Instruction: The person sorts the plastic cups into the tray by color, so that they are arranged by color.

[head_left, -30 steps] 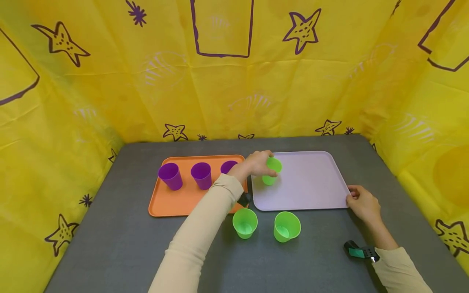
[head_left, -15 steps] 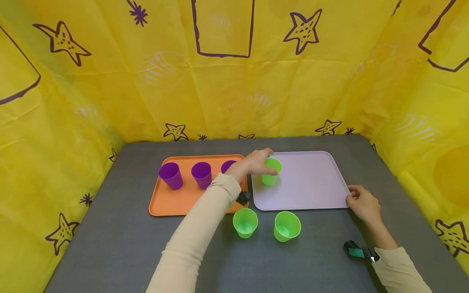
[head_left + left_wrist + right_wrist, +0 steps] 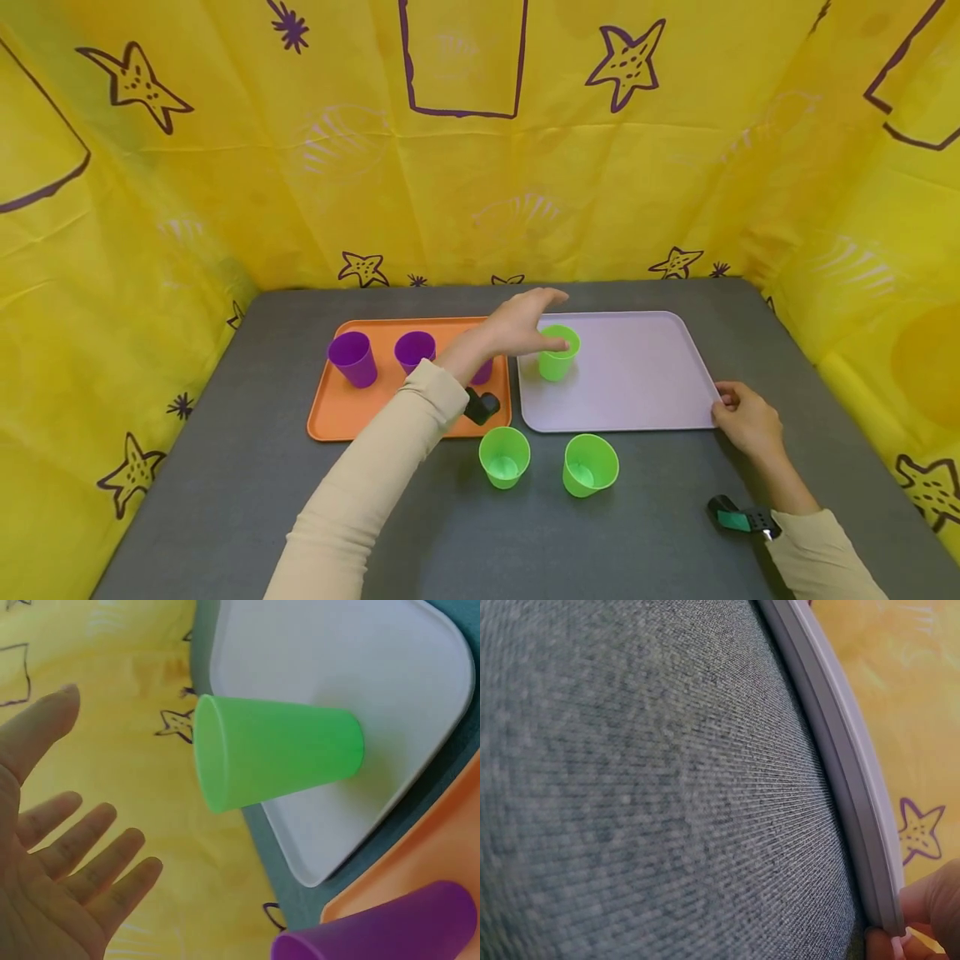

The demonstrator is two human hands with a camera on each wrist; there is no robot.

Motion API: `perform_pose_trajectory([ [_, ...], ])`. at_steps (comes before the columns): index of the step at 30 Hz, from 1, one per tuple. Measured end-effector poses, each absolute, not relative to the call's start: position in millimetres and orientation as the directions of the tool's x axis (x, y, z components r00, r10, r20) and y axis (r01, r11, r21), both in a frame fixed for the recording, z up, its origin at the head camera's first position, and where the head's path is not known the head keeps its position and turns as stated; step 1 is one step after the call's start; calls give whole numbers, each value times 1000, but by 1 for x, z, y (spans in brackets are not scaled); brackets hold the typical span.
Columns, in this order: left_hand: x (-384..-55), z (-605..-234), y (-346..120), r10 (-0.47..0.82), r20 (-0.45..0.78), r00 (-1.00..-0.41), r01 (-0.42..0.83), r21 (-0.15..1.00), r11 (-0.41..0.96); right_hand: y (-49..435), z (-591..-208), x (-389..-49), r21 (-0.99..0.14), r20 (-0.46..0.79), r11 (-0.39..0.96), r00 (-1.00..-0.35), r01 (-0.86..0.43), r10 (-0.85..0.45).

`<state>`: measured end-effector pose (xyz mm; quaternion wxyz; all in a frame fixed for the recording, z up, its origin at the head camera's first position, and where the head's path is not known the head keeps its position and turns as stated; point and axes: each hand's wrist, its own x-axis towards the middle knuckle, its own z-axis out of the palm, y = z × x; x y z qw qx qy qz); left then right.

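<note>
An upright green cup (image 3: 557, 367) stands on the left part of the pale lilac tray (image 3: 637, 375). Just above and behind that cup is my left hand (image 3: 516, 325), its fingers spread. In the left wrist view a gap separates the left hand (image 3: 71, 885) from the green cup (image 3: 281, 750). At the lilac tray's near right corner, my right hand (image 3: 750, 421) grips the rim. The right wrist view has the right hand's (image 3: 934, 904) thumb and a finger around the tray edge (image 3: 847, 772).
Left of the lilac tray lies an orange tray (image 3: 337, 423) with purple cups (image 3: 354, 360) in a row, the rightmost partly covered by the left forearm. Two more green cups (image 3: 504, 458) stand on the dark tabletop (image 3: 645, 533) in front. A yellow curtain (image 3: 480, 183) surrounds the table.
My left hand has let go of the green cup and risen up and back from it. The cup stays on the lilac tray. The right hand keeps its hold on the corner.
</note>
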<state>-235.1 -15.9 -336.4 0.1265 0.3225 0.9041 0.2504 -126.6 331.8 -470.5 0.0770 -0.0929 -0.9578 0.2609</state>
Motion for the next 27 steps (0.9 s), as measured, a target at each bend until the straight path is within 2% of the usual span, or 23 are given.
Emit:
perform_pose_trajectory([
  [5, -224, -328, -23, 672, -30, -740, 556, 535, 636, 332, -470, -127, -514, 99, 847, -971, 138, 218],
  [13, -201, -326, -35, 741, 51, -670, 646, 530, 549, 331, -470, -127, -511, 107, 849, -969, 137, 221],
  [20, -179, -331, -51, 782, 41, -622, 668, 548, 504, 330, -468, -126, -513, 94, 846, -971, 143, 221],
  [27, -162, -342, -69, 792, 14, -610, 668, 547, 504, 331, -469, -126, -516, 79, 844, -973, 147, 218],
])
